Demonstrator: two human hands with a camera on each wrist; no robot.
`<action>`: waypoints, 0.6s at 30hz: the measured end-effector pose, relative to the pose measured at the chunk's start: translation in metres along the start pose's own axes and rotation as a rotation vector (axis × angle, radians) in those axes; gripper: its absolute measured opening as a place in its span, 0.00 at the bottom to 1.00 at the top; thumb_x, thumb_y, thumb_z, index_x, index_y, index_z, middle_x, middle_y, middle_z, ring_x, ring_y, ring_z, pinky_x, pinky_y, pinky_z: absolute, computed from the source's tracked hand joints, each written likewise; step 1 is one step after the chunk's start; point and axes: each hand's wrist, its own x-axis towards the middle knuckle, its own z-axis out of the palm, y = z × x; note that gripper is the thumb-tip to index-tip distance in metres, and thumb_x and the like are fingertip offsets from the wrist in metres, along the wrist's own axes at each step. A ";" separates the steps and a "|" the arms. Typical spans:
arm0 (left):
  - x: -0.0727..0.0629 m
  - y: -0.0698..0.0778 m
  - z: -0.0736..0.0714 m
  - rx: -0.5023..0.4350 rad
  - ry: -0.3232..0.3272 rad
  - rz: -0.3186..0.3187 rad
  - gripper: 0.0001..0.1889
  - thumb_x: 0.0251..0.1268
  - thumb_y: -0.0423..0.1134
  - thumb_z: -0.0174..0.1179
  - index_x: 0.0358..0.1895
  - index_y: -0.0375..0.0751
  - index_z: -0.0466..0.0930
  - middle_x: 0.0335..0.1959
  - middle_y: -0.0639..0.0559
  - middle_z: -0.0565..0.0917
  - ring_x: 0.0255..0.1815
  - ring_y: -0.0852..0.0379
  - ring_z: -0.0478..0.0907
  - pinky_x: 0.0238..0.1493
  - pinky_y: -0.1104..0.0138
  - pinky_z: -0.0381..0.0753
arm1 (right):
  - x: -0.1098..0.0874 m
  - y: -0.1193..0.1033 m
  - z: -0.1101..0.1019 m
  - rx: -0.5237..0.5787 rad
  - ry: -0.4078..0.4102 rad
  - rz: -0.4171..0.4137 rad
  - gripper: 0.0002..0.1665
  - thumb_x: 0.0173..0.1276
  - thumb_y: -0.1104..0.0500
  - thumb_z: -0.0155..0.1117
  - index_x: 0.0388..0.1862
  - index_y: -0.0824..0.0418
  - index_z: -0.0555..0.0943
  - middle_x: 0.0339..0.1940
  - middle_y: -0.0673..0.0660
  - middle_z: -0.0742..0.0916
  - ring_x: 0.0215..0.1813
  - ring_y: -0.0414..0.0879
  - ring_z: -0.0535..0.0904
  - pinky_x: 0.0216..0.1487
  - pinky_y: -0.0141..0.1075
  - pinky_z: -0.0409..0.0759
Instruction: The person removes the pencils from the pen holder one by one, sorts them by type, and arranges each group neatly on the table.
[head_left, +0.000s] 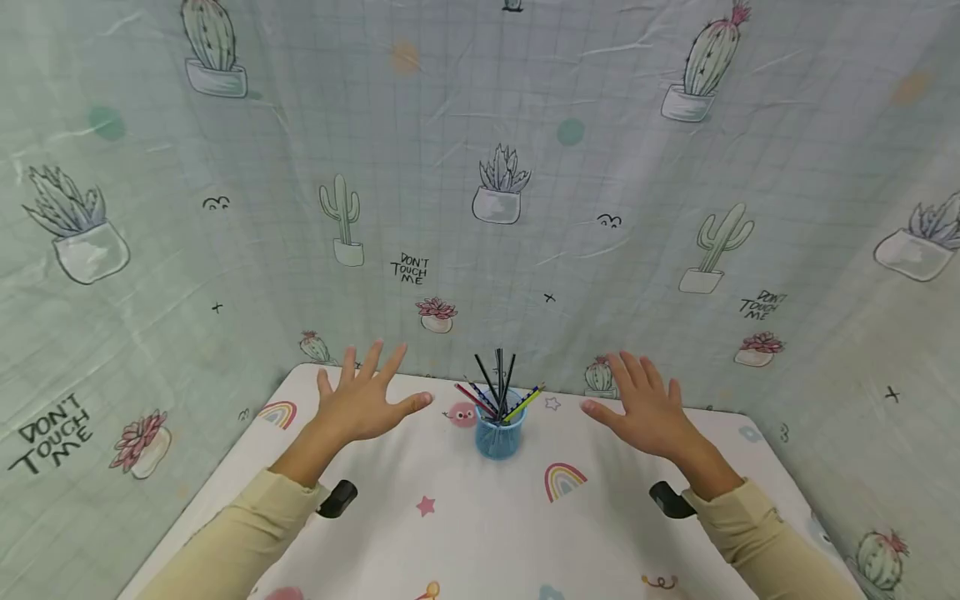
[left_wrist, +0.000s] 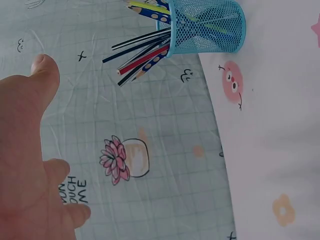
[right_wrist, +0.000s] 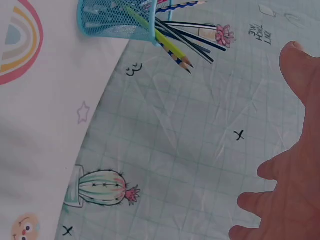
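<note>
A blue mesh pen cup [head_left: 498,437] stands upright toward the back of the table, between my two hands. Several pencils [head_left: 525,403] and thin dark sticks [head_left: 500,371] lean out of its top, among them a yellow-green pencil [right_wrist: 172,46] and a red one [left_wrist: 150,61]. My left hand [head_left: 363,402] is held above the table to the left of the cup, fingers spread and holding nothing. To the cup's right, my right hand [head_left: 643,408] hovers likewise with fingers spread and nothing in it. Both hands are apart from the cup.
The white table [head_left: 480,533] carries printed rainbows, stars and faces. A cactus-print cloth [head_left: 465,167] hangs close behind it and along both sides. Small black devices [head_left: 338,499] sit at each wrist.
</note>
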 end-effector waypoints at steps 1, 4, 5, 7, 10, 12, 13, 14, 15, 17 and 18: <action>0.001 0.000 0.001 0.001 0.000 0.003 0.55 0.62 0.83 0.48 0.87 0.61 0.43 0.89 0.41 0.40 0.86 0.25 0.29 0.73 0.19 0.26 | 0.000 0.001 0.001 0.003 0.005 0.001 0.61 0.73 0.26 0.55 0.87 0.62 0.47 0.87 0.69 0.52 0.85 0.74 0.39 0.73 0.83 0.33; 0.004 0.000 0.005 0.008 -0.004 0.010 0.55 0.61 0.84 0.47 0.87 0.61 0.42 0.89 0.41 0.40 0.86 0.25 0.30 0.73 0.19 0.26 | -0.001 0.004 0.005 0.007 0.012 0.011 0.61 0.73 0.26 0.55 0.87 0.62 0.47 0.87 0.69 0.51 0.86 0.74 0.39 0.73 0.83 0.33; 0.005 -0.001 0.006 0.006 -0.005 0.012 0.56 0.61 0.84 0.47 0.87 0.62 0.42 0.89 0.41 0.40 0.86 0.25 0.29 0.73 0.20 0.26 | -0.001 0.006 0.006 0.007 0.015 0.013 0.61 0.73 0.26 0.56 0.87 0.62 0.47 0.87 0.69 0.52 0.86 0.74 0.39 0.73 0.83 0.33; 0.006 -0.001 0.008 0.005 -0.002 0.017 0.56 0.61 0.84 0.47 0.87 0.61 0.42 0.88 0.41 0.40 0.86 0.25 0.30 0.73 0.20 0.26 | -0.001 0.008 0.009 0.012 0.021 0.016 0.61 0.72 0.27 0.56 0.87 0.62 0.48 0.87 0.70 0.52 0.86 0.74 0.39 0.73 0.83 0.32; 0.007 -0.002 0.012 0.012 0.005 0.023 0.56 0.62 0.83 0.48 0.87 0.60 0.42 0.88 0.39 0.40 0.86 0.25 0.31 0.74 0.20 0.29 | -0.001 0.011 0.015 0.018 0.025 0.019 0.61 0.72 0.26 0.57 0.87 0.61 0.47 0.87 0.69 0.52 0.86 0.74 0.39 0.72 0.84 0.33; 0.006 0.000 0.014 0.018 0.004 0.024 0.55 0.62 0.83 0.48 0.87 0.59 0.43 0.88 0.39 0.40 0.86 0.25 0.32 0.75 0.21 0.30 | 0.000 0.012 0.019 0.021 0.023 0.020 0.61 0.72 0.26 0.56 0.87 0.60 0.47 0.87 0.70 0.52 0.86 0.74 0.39 0.72 0.84 0.33; 0.006 0.001 0.016 0.019 0.005 0.026 0.55 0.62 0.82 0.49 0.87 0.59 0.43 0.88 0.39 0.41 0.86 0.24 0.32 0.75 0.21 0.31 | -0.001 0.013 0.021 0.026 0.025 0.020 0.62 0.72 0.26 0.57 0.87 0.61 0.47 0.87 0.70 0.52 0.85 0.74 0.40 0.72 0.84 0.33; 0.006 0.001 0.018 0.020 0.005 0.028 0.55 0.63 0.82 0.49 0.87 0.59 0.42 0.88 0.39 0.41 0.86 0.25 0.32 0.75 0.21 0.32 | -0.001 0.013 0.024 0.031 0.027 0.020 0.62 0.72 0.26 0.57 0.87 0.61 0.47 0.87 0.70 0.52 0.85 0.75 0.40 0.72 0.84 0.33; 0.005 0.002 0.020 0.019 0.004 0.031 0.55 0.63 0.82 0.49 0.87 0.59 0.42 0.88 0.39 0.41 0.86 0.25 0.32 0.76 0.22 0.32 | -0.001 0.014 0.026 0.036 0.030 0.022 0.62 0.71 0.26 0.58 0.87 0.62 0.47 0.87 0.71 0.53 0.85 0.75 0.40 0.72 0.84 0.34; 0.004 0.005 0.025 0.012 0.010 0.040 0.55 0.63 0.81 0.50 0.87 0.59 0.42 0.88 0.39 0.41 0.86 0.25 0.33 0.77 0.22 0.33 | -0.001 0.014 0.030 0.050 0.035 0.026 0.63 0.70 0.27 0.59 0.86 0.64 0.49 0.86 0.71 0.53 0.85 0.75 0.41 0.72 0.84 0.34; 0.003 0.006 0.027 0.007 0.015 0.044 0.55 0.63 0.81 0.51 0.87 0.59 0.42 0.88 0.38 0.41 0.86 0.25 0.33 0.77 0.22 0.34 | -0.001 0.014 0.032 0.057 0.035 0.025 0.63 0.70 0.27 0.60 0.86 0.65 0.49 0.86 0.71 0.53 0.85 0.75 0.41 0.72 0.85 0.34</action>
